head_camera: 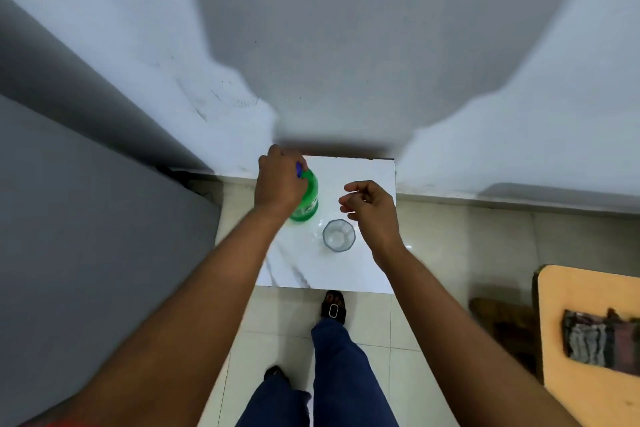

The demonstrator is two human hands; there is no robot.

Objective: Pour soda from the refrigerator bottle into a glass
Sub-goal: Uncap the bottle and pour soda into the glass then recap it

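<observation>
I'm standing at the small white marble-patterned counter (363, 267), looking straight down. My left hand (278, 184) is wrapped around the upper part of the green plastic soda bottle (306, 199), fingers closed on it near the neck, and the blue cap (299, 170) peeks out just past my knuckles. The bottle stands on the counter's far left part, close to the wall. Its cap is on.

My right hand (372, 210) hangs in the air over the right side of the counter, fingers loosely curled and apart, gripping nothing. It sits just beside and a little beyond the clear faceted drinking glass (338, 235), not touching it. The glass stands upright on the counter between my two arms, near the bottle's base but apart from it, and it looks empty.

Below the counter edge I see my blue trouser legs (341, 374) and a black sandal (333, 308) on the pale tiled floor (433, 322). A grey surface (86, 236) fills the left. At far right there's a tan wooden tabletop (588, 392) with a striped folded cloth (595, 340) lying on it.
</observation>
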